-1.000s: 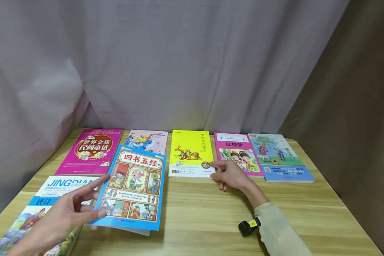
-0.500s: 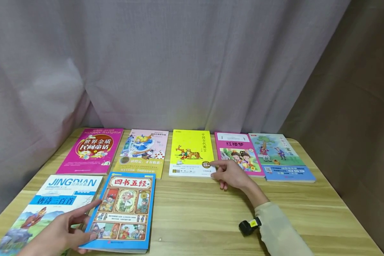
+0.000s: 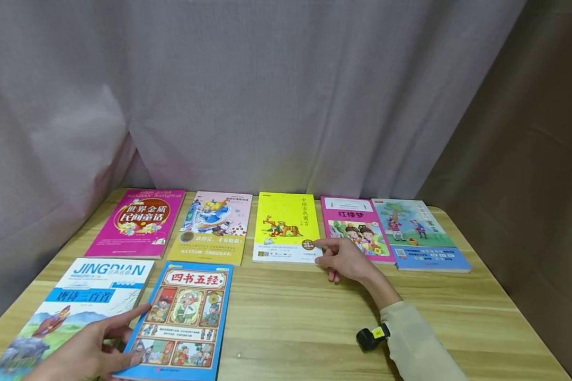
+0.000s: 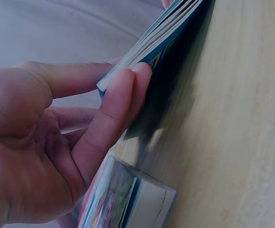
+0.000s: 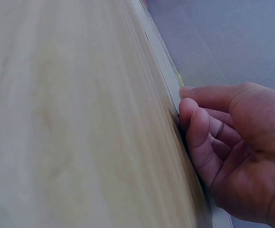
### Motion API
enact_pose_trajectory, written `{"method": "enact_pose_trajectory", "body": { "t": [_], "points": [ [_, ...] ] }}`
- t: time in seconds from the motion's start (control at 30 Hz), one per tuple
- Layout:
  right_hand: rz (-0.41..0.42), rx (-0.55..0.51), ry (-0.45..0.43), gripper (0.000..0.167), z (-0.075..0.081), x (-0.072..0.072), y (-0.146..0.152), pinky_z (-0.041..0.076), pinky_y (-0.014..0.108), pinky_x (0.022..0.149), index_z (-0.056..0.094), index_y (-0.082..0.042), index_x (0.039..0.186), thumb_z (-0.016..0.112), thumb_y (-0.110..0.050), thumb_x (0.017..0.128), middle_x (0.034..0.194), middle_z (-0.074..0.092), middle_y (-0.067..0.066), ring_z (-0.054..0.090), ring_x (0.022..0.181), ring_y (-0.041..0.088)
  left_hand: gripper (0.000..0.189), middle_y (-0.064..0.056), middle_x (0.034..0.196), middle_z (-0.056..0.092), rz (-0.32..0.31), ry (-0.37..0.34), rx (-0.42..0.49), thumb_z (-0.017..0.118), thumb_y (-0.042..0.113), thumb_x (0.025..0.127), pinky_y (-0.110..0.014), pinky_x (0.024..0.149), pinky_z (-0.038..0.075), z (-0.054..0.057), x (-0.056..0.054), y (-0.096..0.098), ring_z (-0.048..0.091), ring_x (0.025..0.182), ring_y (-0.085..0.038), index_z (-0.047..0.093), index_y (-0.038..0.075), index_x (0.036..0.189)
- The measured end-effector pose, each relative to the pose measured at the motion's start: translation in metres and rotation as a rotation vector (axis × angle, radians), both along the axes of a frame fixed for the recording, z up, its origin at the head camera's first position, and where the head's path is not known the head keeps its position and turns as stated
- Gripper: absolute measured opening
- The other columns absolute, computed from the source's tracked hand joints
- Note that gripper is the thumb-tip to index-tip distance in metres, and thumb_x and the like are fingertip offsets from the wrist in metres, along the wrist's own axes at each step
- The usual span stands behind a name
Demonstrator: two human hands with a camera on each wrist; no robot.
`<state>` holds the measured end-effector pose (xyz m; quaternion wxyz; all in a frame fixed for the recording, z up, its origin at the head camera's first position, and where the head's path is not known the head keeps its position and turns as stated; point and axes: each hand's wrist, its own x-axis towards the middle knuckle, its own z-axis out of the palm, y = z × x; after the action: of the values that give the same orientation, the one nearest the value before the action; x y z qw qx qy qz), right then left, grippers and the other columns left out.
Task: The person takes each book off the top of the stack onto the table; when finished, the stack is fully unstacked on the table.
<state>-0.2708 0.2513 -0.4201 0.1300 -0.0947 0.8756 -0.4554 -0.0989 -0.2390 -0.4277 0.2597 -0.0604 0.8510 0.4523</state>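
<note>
My left hand (image 3: 83,352) grips the left edge of a blue-bordered comic-style book (image 3: 186,323). The thumb lies over its cover, while fingertips (image 4: 140,76) curl beneath its edge in the left wrist view. There that edge is raised off the table, with a dark shadow under it. My right hand (image 3: 347,259) pinches the lower right corner of a yellow book (image 3: 286,211), which lies flat in the back row. In the right wrist view, curled fingers (image 5: 199,128) meet the book's page edge (image 5: 163,64).
A white-and-blue poetry book (image 3: 83,296) lies left of the comic book. Behind are a magenta book (image 3: 138,222), a pink-and-yellow book (image 3: 212,227), a pink book (image 3: 357,233) and a blue-green book (image 3: 417,233). Grey curtain (image 3: 267,95) hangs behind the wooden table (image 3: 305,323).
My left hand has brought the comic book toward me and lowered it beside the poetry book, uncovering the pink-and-yellow book. The right hand stays at the yellow book's corner.
</note>
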Motion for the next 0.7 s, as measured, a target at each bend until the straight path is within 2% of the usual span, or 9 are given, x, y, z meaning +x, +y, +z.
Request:
{"method": "enact_pose_trajectory", "body": {
  "t": [0.2,0.3,0.4,0.53,0.57,0.63,0.7],
  "points": [
    [-0.003,0.001,0.008,0.050,0.000,0.002,0.002,0.057,0.029,0.047,0.064,-0.005,0.145,0.077,-0.013,0.097,0.072,0.062,0.009,0.061,0.047,0.017,0.096,-0.002,0.106,0.065,-0.065,0.013,0.010,0.084,0.020,0.090,-0.029,0.071,0.049,-0.002,-0.005,-0.003,0.057,0.095,-0.018,0.027,0.004,0.166],
    [-0.002,0.002,0.014,0.050,0.000,0.003,0.003,0.057,0.029,0.047,0.064,-0.005,0.145,0.077,-0.013,0.097,0.072,0.062,0.009,0.061,0.047,0.016,0.094,-0.003,0.105,0.063,-0.119,0.029,0.032,0.082,0.019,0.092,-0.028,0.069,0.048,-0.002,-0.006,-0.006,0.056,0.095,-0.019,0.026,0.000,0.165],
    [0.004,0.000,0.017,0.050,-0.001,0.004,0.004,0.057,0.030,0.047,0.064,-0.005,0.145,0.076,-0.013,0.097,0.072,0.063,0.009,0.061,0.047,0.016,0.094,-0.004,0.099,0.061,-0.121,0.028,0.020,0.082,0.021,0.093,-0.028,0.066,0.050,0.002,-0.004,-0.008,0.059,0.089,-0.019,0.026,-0.004,0.164],
    [0.014,-0.009,0.021,0.050,-0.001,0.004,0.003,0.058,0.031,0.046,0.063,-0.004,0.145,0.076,-0.013,0.097,0.072,0.064,0.010,0.061,0.047,0.017,0.093,0.000,0.096,0.064,-0.072,0.045,-0.177,0.080,0.036,0.094,-0.031,0.063,0.055,0.019,0.000,-0.012,0.063,0.077,-0.018,0.032,-0.002,0.163],
    [0.015,-0.010,0.022,0.050,-0.001,0.003,0.003,0.058,0.032,0.046,0.063,-0.004,0.145,0.076,-0.013,0.097,0.072,0.064,0.010,0.061,0.047,0.017,0.093,0.000,0.097,0.065,-0.082,0.061,-0.216,0.077,0.041,0.096,-0.031,0.063,0.054,0.024,0.000,-0.014,0.063,0.075,-0.018,0.031,-0.003,0.163],
    [0.015,-0.007,0.020,0.051,0.001,0.003,0.003,0.058,0.032,0.047,0.063,-0.004,0.145,0.076,-0.013,0.097,0.073,0.064,0.010,0.062,0.047,0.017,0.090,0.002,0.102,0.067,-0.063,0.085,-0.305,0.074,0.047,0.097,-0.033,0.063,0.055,0.034,-0.001,-0.014,0.063,0.076,-0.017,0.034,0.003,0.164],
    [0.022,0.000,0.022,0.051,0.004,0.003,0.003,0.058,0.033,0.047,0.063,-0.004,0.146,0.076,-0.013,0.097,0.073,0.063,0.010,0.062,0.048,0.017,0.088,0.001,0.106,0.069,-0.055,0.137,-0.316,0.071,0.050,0.098,-0.033,0.063,0.055,0.042,-0.004,-0.013,0.063,0.078,-0.016,0.033,0.005,0.165]
  ]
}}
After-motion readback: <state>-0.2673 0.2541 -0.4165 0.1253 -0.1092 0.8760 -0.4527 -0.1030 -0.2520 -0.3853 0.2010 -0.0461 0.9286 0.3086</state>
